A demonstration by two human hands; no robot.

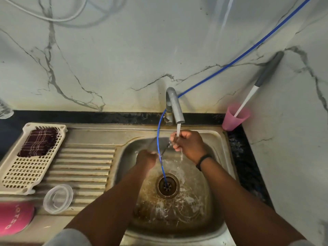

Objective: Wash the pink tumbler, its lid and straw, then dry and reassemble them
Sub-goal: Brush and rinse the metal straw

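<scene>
Both hands are over the sink (229, 157) basin with the tap (174, 107) running. The right hand (188, 143) is up right under the spout, fingers curled around the top end of something thin, and the water stream hits right at those fingers. The left hand (146, 158) is lower and to the left, fingers also curled. Between the two hands there's a blurry dark streak, which looks like the straw (159, 145), held at both ends and slanting up to the right, but it's too smeared to be sure about the exact grip. A blue tube (160, 139) loops down from the tap base, passes between the hands and ends in the drain (167, 186). Water is splashing around the drain. Over on the draining board to the left, the clear lid (58, 198) sits flat, and the pink tumbler (15, 218) is at the bottom left edge, only partly in view, well apart from the hands. Behind those there's a white rack (21, 174) with a dark plaid cloth (40, 142) in it. On the counter in the right corner a pink cup (234, 119) stands with a brush (260, 80) leaning out of it against the wall.
</scene>
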